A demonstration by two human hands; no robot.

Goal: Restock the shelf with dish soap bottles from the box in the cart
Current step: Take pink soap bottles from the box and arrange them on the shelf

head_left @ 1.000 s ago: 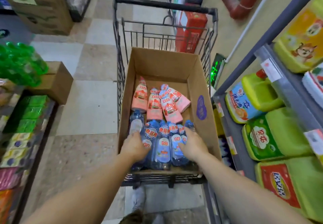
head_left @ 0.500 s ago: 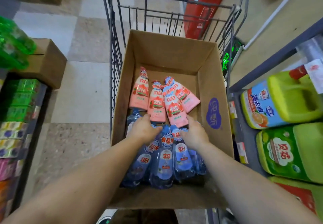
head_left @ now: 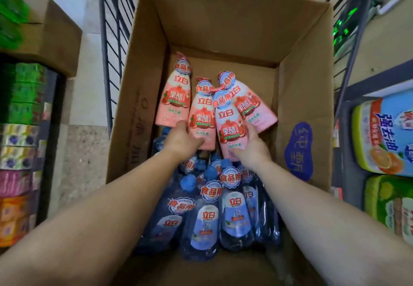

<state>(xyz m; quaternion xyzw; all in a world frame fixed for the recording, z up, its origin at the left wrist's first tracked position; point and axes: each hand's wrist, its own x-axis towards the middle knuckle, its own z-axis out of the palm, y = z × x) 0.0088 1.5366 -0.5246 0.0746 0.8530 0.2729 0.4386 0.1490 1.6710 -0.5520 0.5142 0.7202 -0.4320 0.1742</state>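
A: where are the pink dish soap bottles (head_left: 202, 116)?
B: In the cardboard box (head_left: 297, 98), caps pointing away from me. My left hand (head_left: 182, 139) and right hand (head_left: 251, 149) each grip a base, equally near.

Matt cardboard box (head_left: 143, 98), glossy plastic bottles (head_left: 202, 118), metal wire cart (head_left: 111, 28).

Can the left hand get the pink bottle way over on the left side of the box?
Probably yes. The left hand already grips a pink bottle, and the leftmost pink bottle lies right beside it, on top, with nothing covering it. The hand would likely have to let go first.
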